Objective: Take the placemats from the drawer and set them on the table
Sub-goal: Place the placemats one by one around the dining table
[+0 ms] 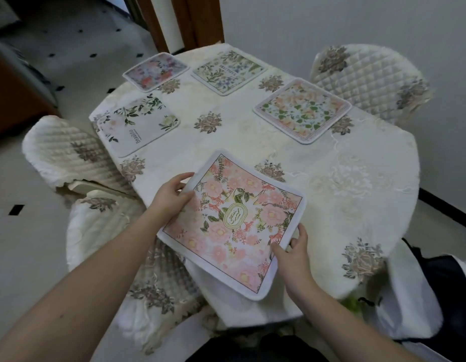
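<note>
A pink floral placemat point(233, 223) with a white border hangs over the near edge of the table point(344, 178), tilted. My left hand point(171, 195) pinches its left edge, thumb on top. My right hand point(292, 250) grips its right near edge. Several other placemats lie flat on the cream embroidered tablecloth: a white one with green leaves point(137, 125) at the left, a pink-grey one point(156, 70) at the far left, a blue-green botanical one point(228, 71) at the far middle, and an orange-and-green one point(302, 109) at the right. No drawer is in view.
Quilted cream chairs stand around the table: one at the left point(67, 152), one at the near left point(116, 244), one at the far right point(367, 79). A dark bag point(446, 278) lies on a seat at the near right. A wooden door frame point(192, 19) stands behind.
</note>
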Tool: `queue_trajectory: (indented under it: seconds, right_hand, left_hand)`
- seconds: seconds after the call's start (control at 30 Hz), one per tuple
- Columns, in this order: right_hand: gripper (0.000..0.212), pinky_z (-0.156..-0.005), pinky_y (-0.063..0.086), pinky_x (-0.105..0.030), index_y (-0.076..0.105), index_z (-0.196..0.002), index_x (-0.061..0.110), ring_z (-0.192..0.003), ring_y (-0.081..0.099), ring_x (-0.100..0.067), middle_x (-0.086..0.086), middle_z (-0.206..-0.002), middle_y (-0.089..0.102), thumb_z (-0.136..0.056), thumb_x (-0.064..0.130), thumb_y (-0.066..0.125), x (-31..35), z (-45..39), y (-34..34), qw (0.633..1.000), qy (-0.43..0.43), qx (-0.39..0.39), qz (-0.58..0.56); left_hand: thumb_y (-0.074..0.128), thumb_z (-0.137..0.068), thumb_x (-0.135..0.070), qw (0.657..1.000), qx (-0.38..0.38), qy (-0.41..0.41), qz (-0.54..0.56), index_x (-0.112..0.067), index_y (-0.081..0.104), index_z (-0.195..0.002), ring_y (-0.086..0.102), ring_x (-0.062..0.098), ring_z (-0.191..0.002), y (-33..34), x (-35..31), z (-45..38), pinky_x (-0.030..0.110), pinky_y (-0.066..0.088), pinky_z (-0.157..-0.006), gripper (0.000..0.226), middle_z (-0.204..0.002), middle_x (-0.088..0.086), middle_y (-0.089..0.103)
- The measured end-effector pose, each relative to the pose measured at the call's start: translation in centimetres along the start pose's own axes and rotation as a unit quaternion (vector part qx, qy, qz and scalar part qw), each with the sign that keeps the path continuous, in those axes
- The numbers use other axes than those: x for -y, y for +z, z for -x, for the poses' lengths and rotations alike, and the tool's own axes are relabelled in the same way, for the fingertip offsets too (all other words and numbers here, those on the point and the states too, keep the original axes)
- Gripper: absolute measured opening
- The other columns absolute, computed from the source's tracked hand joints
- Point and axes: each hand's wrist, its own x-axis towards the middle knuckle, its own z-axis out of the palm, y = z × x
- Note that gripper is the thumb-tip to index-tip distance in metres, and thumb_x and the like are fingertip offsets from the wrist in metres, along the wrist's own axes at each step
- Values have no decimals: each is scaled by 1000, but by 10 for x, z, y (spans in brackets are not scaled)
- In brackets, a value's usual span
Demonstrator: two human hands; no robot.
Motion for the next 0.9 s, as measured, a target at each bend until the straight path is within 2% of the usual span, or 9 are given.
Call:
queue_trajectory:
  seconds: [0.1, 0.2, 0.3, 0.4, 0.53, 0.6, 0.7, 0.8, 0.9]
  right_hand:
    - [79, -77, 48, -29, 12, -151, 29, -97, 62, -7, 9, -110, 60, -93, 2, 57, 1, -2, 18, 1000, -2, 8, -5]
    - [77, -79, 51, -32, 12, -152, 32, -98, 63, -7, 10, -110, 59, -94, 2, 54, -1, -3, 38, 1000, -3, 4, -14]
    - [77, -79, 53, -34, 13, -151, 34, -99, 64, -8, 5, -116, 60, -95, 4, 55, -5, -2, 62, 999, 16, -11, -31]
    - [77, -67, 48, -23, 13, -152, 30, -95, 62, -5, 3, -116, 60, -95, 3, 56, -8, -3, 86, 999, 28, -32, -32]
    - [77, -67, 47, -25, 14, -152, 31, -93, 64, -8, 8, -106, 64, -94, 4, 57, -12, -15, 115, 998, 37, -49, -18]
    - [69, -72, 50, -28, 24, -147, 29, -96, 66, -12, 4, -107, 67, -94, 4, 59, -16, -23, 129, 997, 53, -53, -34]
    - [40, -82, 53, -32, 45, -126, 16, -101, 67, -17, -1, -110, 70, -92, 1, 60, -16, -33, 145, 994, 74, -57, -56]
    - [28, -81, 54, -33, 52, -115, 15, -96, 69, -17, -3, -104, 72, -92, 1, 60, -15, -43, 160, 992, 82, -68, -61]
    - [21, -90, 54, -44, 55, -104, 21, -96, 69, -20, -1, -100, 73, -91, 4, 59, -16, -55, 166, 992, 85, -80, -44]
  left_hand:
    - [64, -93, -13, 1000, -8, -1, -7, -38, 57, -132, 73, 19, -84, -13, 14, -8, 37, 60, -75, 46, -104, -2, 74]
    - [64, -94, -12, 1000, -3, -5, 1, -40, 57, -129, 72, 27, -86, -25, 29, -20, 41, 62, -74, 45, -103, -2, 73]
    - [63, -95, -12, 1000, 8, -4, 8, -39, 58, -130, 72, 31, -86, -38, 43, -35, 43, 61, -73, 45, -104, -1, 73]
    - [63, -95, -11, 1000, 21, 7, 8, -34, 58, -133, 72, 22, -83, -50, 52, -54, 26, 59, -62, 45, -104, -2, 73]
    - [64, -96, -12, 999, 38, 7, 4, -35, 58, -134, 71, 15, -84, -60, 63, -83, 15, 54, -55, 45, -102, -7, 71]
    - [63, -96, -12, 999, 37, 12, -7, -36, 59, -132, 69, 12, -81, -67, 67, -98, 13, 50, -51, 44, -99, -10, 70]
    - [62, -96, -11, 999, 37, 20, -14, -37, 59, -132, 68, 15, -79, -74, 71, -122, 17, 48, -49, 44, -100, -9, 71]
    - [60, -97, -10, 999, 39, 28, -22, -38, 59, -131, 66, 19, -80, -78, 71, -143, 25, 48, -54, 44, -99, -11, 69]
    - [57, -99, -10, 998, 40, 41, -31, -40, 59, -130, 62, 14, -74, -78, 69, -157, 23, 45, -53, 43, -95, -13, 66]
